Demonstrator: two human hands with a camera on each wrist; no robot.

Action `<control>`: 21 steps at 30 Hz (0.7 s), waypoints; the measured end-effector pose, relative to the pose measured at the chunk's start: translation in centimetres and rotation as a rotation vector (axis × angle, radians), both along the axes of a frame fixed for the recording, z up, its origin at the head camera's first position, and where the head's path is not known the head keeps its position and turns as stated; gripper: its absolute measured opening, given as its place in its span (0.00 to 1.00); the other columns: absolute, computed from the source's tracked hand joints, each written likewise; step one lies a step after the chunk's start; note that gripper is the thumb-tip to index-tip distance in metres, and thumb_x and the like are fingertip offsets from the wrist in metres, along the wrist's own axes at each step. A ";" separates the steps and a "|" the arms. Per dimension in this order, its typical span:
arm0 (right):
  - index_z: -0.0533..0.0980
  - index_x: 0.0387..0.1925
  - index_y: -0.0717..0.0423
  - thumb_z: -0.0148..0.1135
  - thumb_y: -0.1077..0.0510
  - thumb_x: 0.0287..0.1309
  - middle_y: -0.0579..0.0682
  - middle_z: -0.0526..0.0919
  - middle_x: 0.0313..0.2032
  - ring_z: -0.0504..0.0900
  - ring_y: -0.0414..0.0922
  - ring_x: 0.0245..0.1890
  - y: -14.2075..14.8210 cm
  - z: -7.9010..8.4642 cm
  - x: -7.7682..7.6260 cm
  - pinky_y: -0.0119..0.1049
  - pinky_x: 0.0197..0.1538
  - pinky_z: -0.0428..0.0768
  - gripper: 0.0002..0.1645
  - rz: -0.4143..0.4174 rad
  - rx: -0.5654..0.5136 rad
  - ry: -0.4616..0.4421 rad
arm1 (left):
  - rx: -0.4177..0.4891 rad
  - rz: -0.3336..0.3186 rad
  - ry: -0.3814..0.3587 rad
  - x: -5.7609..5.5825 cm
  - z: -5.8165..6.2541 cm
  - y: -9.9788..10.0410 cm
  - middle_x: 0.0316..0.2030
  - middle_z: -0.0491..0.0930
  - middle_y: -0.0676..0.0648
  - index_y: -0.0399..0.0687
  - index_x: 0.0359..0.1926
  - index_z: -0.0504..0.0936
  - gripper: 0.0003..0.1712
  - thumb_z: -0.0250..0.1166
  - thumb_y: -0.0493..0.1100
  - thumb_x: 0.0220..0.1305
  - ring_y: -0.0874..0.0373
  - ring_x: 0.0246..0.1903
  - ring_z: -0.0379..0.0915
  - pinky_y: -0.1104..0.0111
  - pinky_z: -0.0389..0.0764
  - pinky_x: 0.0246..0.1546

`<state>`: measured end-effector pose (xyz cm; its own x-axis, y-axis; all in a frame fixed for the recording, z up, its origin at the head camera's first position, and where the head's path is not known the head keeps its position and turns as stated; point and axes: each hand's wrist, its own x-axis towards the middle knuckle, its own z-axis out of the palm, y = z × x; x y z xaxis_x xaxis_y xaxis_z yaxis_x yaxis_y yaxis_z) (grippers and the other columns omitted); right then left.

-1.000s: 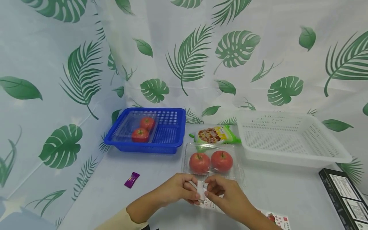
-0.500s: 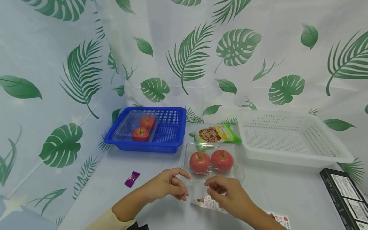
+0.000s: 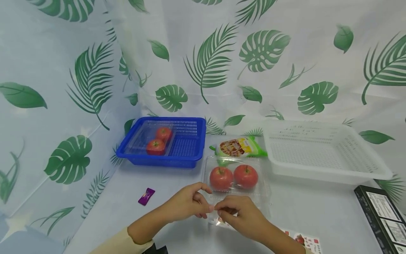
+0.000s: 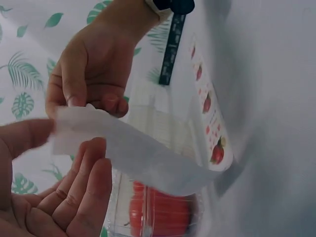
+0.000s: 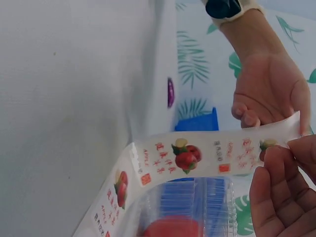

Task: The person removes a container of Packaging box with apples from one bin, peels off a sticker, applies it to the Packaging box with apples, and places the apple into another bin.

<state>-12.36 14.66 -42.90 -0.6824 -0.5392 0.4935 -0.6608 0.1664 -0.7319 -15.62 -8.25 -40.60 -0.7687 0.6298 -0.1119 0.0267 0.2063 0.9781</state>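
Note:
A strip of apple-print stickers (image 5: 217,152) with a white back (image 4: 133,148) curves up from the table. My right hand (image 3: 244,215) pinches its raised end between thumb and fingers. My left hand (image 3: 185,203) is close beside that end, fingers loosely bent; one fingertip touches or nearly touches the strip's edge in the left wrist view. Just beyond the hands is a clear plastic box (image 3: 264,190) holding two red apples (image 3: 221,178). In the head view the hands hide most of the strip; another printed length (image 3: 312,242) shows beside the right forearm.
At the back left is a blue basket (image 3: 165,161) with another clear box of two apples. A white basket (image 3: 330,173) stands back right, a green-yellow food packet (image 3: 241,147) between them. A purple-wrapped sweet (image 3: 146,196) lies left; a black box (image 3: 380,215) lies far right.
One second ago both hands held a small white piece together. The left hand then let go and moved left. Now the right hand has moved left, so the fingertips nearly meet.

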 end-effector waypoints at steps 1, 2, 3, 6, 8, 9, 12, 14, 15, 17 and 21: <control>0.83 0.41 0.53 0.64 0.70 0.59 0.42 0.81 0.29 0.81 0.35 0.27 -0.1 0.0 0.0 0.32 0.29 0.83 0.12 0.003 0.003 -0.008 | 0.004 0.016 0.000 0.0 0.0 0.0 0.28 0.83 0.40 0.41 0.54 0.72 0.23 0.69 0.37 0.59 0.52 0.26 0.81 0.60 0.84 0.31; 0.83 0.41 0.53 0.64 0.69 0.59 0.43 0.81 0.29 0.81 0.35 0.27 -0.1 -0.1 0.0 0.32 0.29 0.83 0.12 0.005 0.006 -0.018 | 0.006 0.027 -0.002 0.0 0.1 -0.1 0.27 0.82 0.41 0.41 0.54 0.72 0.23 0.68 0.34 0.58 0.53 0.26 0.81 0.60 0.84 0.31; 0.83 0.41 0.53 0.64 0.69 0.59 0.44 0.81 0.28 0.80 0.35 0.27 -0.2 -0.1 0.0 0.32 0.29 0.83 0.11 0.006 0.011 -0.028 | 0.008 0.034 -0.004 0.0 0.1 -0.1 0.27 0.82 0.42 0.41 0.55 0.72 0.24 0.68 0.32 0.57 0.53 0.26 0.80 0.60 0.84 0.31; 0.82 0.41 0.53 0.64 0.67 0.60 0.45 0.82 0.28 0.81 0.35 0.28 0.0 0.0 0.1 0.33 0.30 0.83 0.09 0.001 0.027 -0.049 | 0.012 0.042 -0.013 -0.1 0.0 -0.5 0.26 0.80 0.44 0.40 0.55 0.72 0.24 0.66 0.28 0.56 0.54 0.26 0.80 0.61 0.84 0.31; 0.82 0.41 0.52 0.64 0.66 0.61 0.44 0.82 0.29 0.81 0.35 0.29 0.3 0.1 0.2 0.32 0.31 0.83 0.09 -0.012 0.044 -0.048 | 0.008 0.047 -0.025 -0.2 -0.3 -0.9 0.26 0.80 0.44 0.40 0.54 0.73 0.24 0.66 0.28 0.56 0.54 0.26 0.79 0.61 0.84 0.31; 0.82 0.41 0.52 0.64 0.66 0.61 0.44 0.82 0.30 0.81 0.35 0.29 0.5 0.1 0.3 0.32 0.31 0.83 0.09 -0.019 0.050 -0.045 | 0.005 0.047 -0.035 -0.2 -0.4 -1.3 0.26 0.80 0.43 0.40 0.54 0.74 0.23 0.66 0.28 0.57 0.54 0.26 0.79 0.60 0.84 0.31; 0.82 0.41 0.51 0.65 0.66 0.60 0.42 0.83 0.32 0.82 0.35 0.30 1.2 0.2 0.4 0.32 0.31 0.83 0.09 -0.038 0.068 -0.032 | -0.021 0.043 -0.059 -0.3 -0.9 -2.5 0.26 0.79 0.43 0.38 0.52 0.77 0.20 0.65 0.29 0.56 0.54 0.25 0.79 0.60 0.85 0.29; 0.82 0.42 0.50 0.65 0.66 0.60 0.41 0.83 0.33 0.82 0.36 0.31 1.9 0.2 0.5 0.32 0.32 0.83 0.10 -0.051 0.078 -0.036 | -0.052 0.028 -0.078 -0.3 -1.3 -3.6 0.26 0.78 0.43 0.37 0.50 0.79 0.19 0.64 0.29 0.55 0.54 0.24 0.79 0.61 0.84 0.27; 0.82 0.42 0.50 0.65 0.66 0.60 0.40 0.83 0.33 0.82 0.36 0.31 2.2 0.3 0.6 0.33 0.31 0.83 0.10 -0.054 0.079 -0.044 | -0.067 0.021 -0.086 -0.3 -1.5 -4.1 0.25 0.78 0.43 0.37 0.50 0.80 0.19 0.64 0.29 0.55 0.54 0.23 0.79 0.61 0.84 0.26; 0.82 0.42 0.51 0.64 0.66 0.61 0.41 0.84 0.33 0.82 0.36 0.30 2.7 0.3 0.6 0.33 0.30 0.83 0.10 -0.063 0.083 -0.074 | -0.096 0.013 -0.101 -0.4 -1.9 -5.0 0.26 0.78 0.42 0.36 0.49 0.81 0.19 0.63 0.29 0.54 0.54 0.22 0.79 0.62 0.84 0.25; 0.82 0.43 0.52 0.63 0.65 0.63 0.43 0.83 0.33 0.82 0.38 0.28 3.4 0.6 0.6 0.34 0.26 0.82 0.09 -0.063 0.089 -0.152 | -0.161 0.005 -0.131 -0.6 -3.0 -6.4 0.25 0.79 0.42 0.35 0.48 0.82 0.19 0.63 0.28 0.52 0.56 0.21 0.79 0.63 0.84 0.24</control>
<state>-11.72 18.11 -42.31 -0.7790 -0.5304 0.3343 -0.5302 0.2727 -0.8029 -16.18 -14.64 -43.62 -0.7444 0.5915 -0.3100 -0.0999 0.3603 0.9275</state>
